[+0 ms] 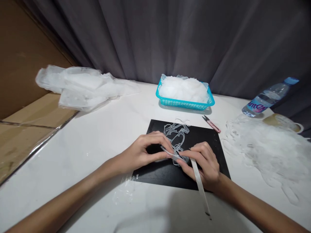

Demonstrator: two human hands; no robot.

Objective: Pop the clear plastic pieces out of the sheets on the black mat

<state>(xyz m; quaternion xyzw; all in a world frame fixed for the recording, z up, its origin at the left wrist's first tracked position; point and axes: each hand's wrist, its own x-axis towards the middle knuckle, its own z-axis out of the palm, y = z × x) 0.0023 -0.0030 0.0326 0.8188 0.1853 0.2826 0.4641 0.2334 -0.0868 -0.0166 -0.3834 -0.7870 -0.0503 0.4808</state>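
Over a black mat (157,176), both hands meet at a small, flat, translucent plastic piece (175,156). The fingertips of my left hand (152,147) pinch one end of it. My right hand (205,163) grips the other end between thumb and index finger. A long, flat, whitish stick (200,186) also sits in my right hand, slanting down toward me, with a dark mark at its lower end. Beyond the fingers, a loose tangle of clear, curly plastic offcuts (178,134) lies on the mat. Part of the held piece is hidden behind my fingers.
A turquoise basket (184,104) full of white, fluffy-looking pieces stands at the back. Pink-handled thread snips (212,124) lie by the mat. To the right are a heap of clear scraps (274,145) and a water bottle (269,98). Crumpled plastic bags (85,85) lie back left.
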